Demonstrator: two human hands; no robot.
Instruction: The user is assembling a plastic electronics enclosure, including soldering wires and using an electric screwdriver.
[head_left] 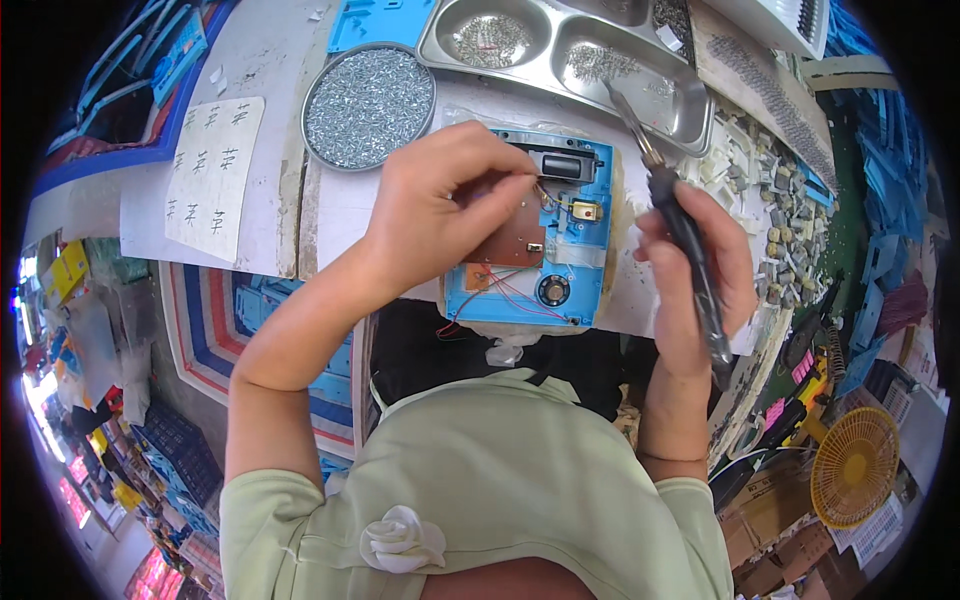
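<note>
In front of me lies a light-blue plastic housing [582, 306], open side up. It holds a brown circuit board [508, 240], thin red and white wires, a black rectangular part [566, 166], a small yellowish part [586, 210] and a round black part [553, 290]. My left hand [440, 195] is over the board's upper left, thumb and forefinger pinched near the wires; what they hold, if anything, is hidden. My right hand [712, 270] grips a black-handled screwdriver [680, 220], raised right of the housing. Its slim metal tip points up-left, over the metal tray.
A round dish [306, 118] full of small silvery screws stands at the far left. Beside it is a compartmented metal tray [560, 96] with small screws. White and grey small parts [780, 210] are heaped at right. A handwritten sheet [215, 180] lies left; a yellow fan [855, 468] stands lower right.
</note>
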